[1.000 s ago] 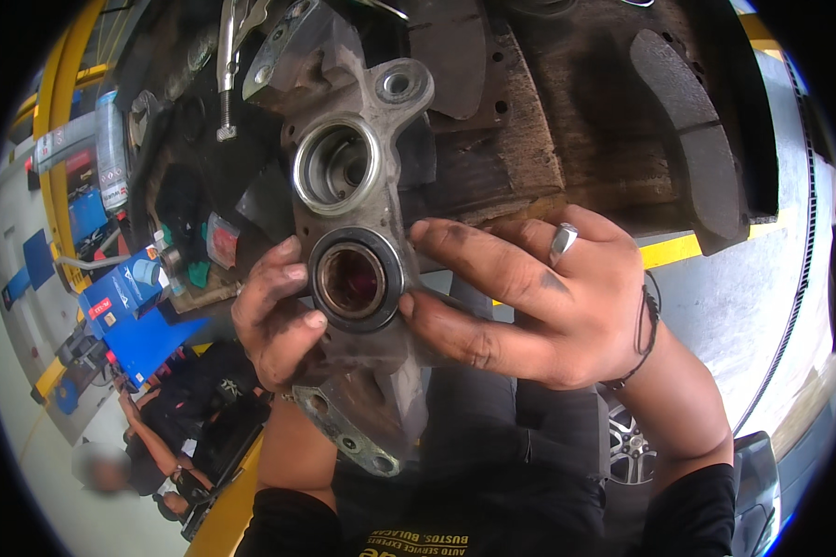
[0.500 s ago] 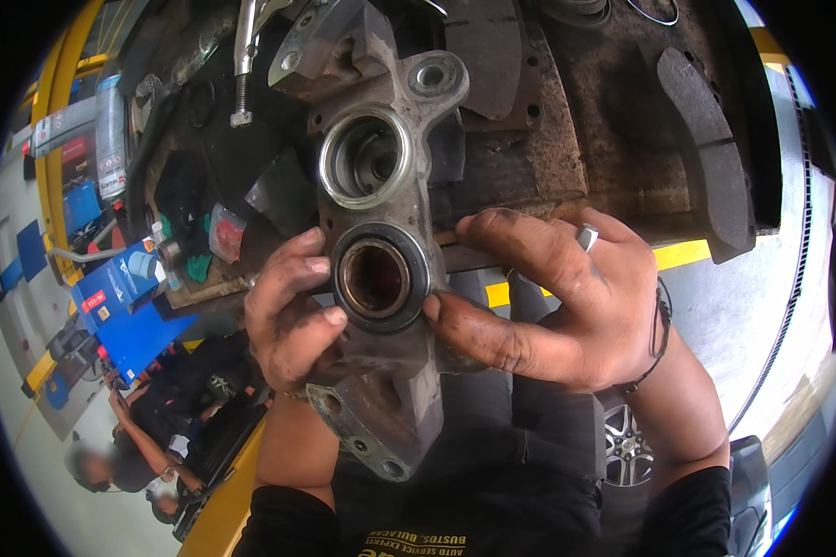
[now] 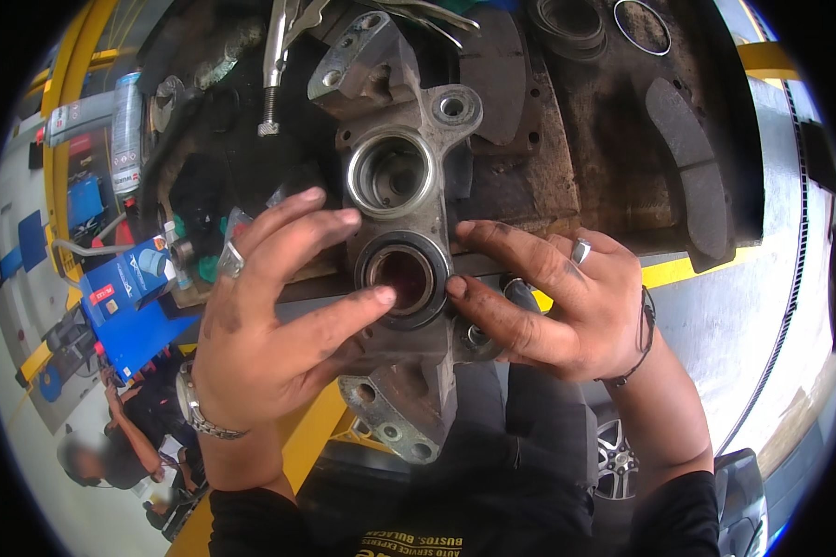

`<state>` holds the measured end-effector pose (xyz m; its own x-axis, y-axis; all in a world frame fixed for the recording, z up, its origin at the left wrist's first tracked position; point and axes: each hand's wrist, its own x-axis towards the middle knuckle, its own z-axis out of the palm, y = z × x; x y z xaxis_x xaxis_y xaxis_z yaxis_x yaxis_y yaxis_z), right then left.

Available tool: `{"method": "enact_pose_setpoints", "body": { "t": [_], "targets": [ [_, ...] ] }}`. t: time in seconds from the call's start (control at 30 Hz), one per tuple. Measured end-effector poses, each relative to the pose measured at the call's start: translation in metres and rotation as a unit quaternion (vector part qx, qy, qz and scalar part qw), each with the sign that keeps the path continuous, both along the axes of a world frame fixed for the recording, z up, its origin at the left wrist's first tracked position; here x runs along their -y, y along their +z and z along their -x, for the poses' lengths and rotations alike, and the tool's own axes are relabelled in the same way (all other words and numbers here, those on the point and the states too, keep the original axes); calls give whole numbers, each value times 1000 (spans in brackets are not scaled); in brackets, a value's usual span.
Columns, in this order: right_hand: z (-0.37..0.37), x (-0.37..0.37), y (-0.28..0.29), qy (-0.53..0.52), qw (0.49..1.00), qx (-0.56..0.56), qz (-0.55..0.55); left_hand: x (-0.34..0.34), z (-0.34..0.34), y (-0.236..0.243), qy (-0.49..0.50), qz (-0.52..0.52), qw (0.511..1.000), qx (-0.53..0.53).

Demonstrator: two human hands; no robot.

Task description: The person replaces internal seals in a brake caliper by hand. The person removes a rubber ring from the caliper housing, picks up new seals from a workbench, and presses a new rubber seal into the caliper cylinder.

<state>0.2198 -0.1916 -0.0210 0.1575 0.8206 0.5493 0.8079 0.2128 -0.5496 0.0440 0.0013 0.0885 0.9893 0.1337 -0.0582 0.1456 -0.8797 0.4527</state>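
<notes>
A worn metal brake caliper [image 3: 381, 367] with two round bores stands lengthwise in front of me, over the bench's near edge. In its nearer bore sits a piston [image 3: 424, 286] ringed by a black rubber dust boot [image 3: 439, 265]. The farther bore [image 3: 392, 174] has a bright metal rim and a hollow inside. My left hand [image 3: 274, 311] has its fingers apart, the thumb tip on the piston's rim and the index fingertip by the caliper's left edge. My right hand [image 3: 567, 302] grips the caliper's right side, its thumb at the boot's edge; some of its fingers are partly hidden.
On the dirty workbench lie locking pliers [image 3: 274, 70], brake pads [image 3: 687, 167], a round metal part [image 3: 571, 26] and a thin ring [image 3: 643, 28]. A spray can [image 3: 126, 135] and a blue box [image 3: 139, 274] are at left. Another person [image 3: 125, 441] works at lower left.
My left hand has shifted from pinching beside the boot to spread fingers, its thumb now on the piston's rim. The caliper appears slightly farther right. My right hand keeps its hold.
</notes>
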Motion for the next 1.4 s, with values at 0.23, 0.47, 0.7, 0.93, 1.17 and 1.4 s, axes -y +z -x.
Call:
{"method": "enact_pose_setpoints", "body": {
  "t": [0.23, 0.47, 0.7, 0.93, 1.17, 1.4],
  "targets": [
    [-1, 1, 8, 20, 999, -12, 28, -17, -10, 8, -116, -47, 991, -57],
    [-3, 2, 6, 32, 999, -20, 36, -16, -5, 8, -104, -43, 992, -50],
    [-2, 2, 8, 26, 998, -55, 35, -3, 2, -6, -56, -30, 998, -7],
    [1, -2, 19, 39, 996, 11, 80, 6, 30, -52, -17, -74, 977, 199],
    [17, -7, 4, -34, 998, 43, 11, 12, 30, -74, 14, -85, 965, 249],
    [6, -1, 27, 38, 994, -1, 105, 12, 23, -70, 58, 32, 968, 242]
  ]
}}
